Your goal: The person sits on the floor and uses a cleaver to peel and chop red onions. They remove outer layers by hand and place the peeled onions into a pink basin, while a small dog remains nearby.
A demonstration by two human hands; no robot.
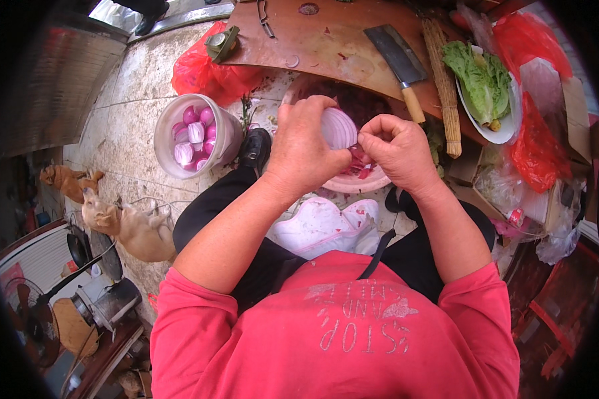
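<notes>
A cut red onion half (339, 128) is in my left hand (302, 139), its ringed face turned up and to the right. The thumb and fingertips of my right hand (397, 149) pinch the onion's right edge; the exact bit between them is too small to make out. Below both hands stands a pink basin (362, 185) with dark red onion skins (359, 164) in it. To the left, a whitish plastic bucket (228, 134) holds several peeled red onions (196, 132), some of them halved.
A wooden board (304, 42) bears a cleaver (397, 55), a peeler (264, 20) and a straw brush (442, 85). Lettuce (479, 82) lies in a white dish (506, 130) at right. Red plastic bags (199, 70) sit behind the bucket. Two dogs (135, 227) lie on the floor at left.
</notes>
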